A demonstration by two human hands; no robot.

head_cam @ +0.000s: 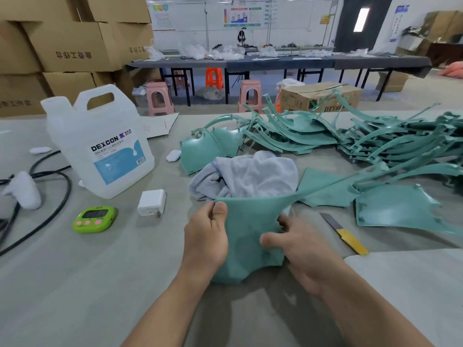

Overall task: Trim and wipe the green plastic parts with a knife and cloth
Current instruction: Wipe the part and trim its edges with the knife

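I hold a flat green plastic part (246,229) over the table in front of me. My left hand (205,236) grips its left edge, thumb on top near the upper corner. My right hand (298,249) grips its right side, thumb across the face and fingers curled behind. A crumpled grey-white cloth (250,175) lies just beyond the part. The knife (344,232), with a yellow handle and its blade bare, rests on the table to the right of my right hand. A heap of green plastic parts (363,139) covers the far right of the table.
A white DEXCON jug (100,144) stands at the left. Near it lie a green timer (94,219), a white charger (152,202) and black cables (50,171). Cardboard boxes (62,46) are stacked behind. Stools and long tables fill the background.
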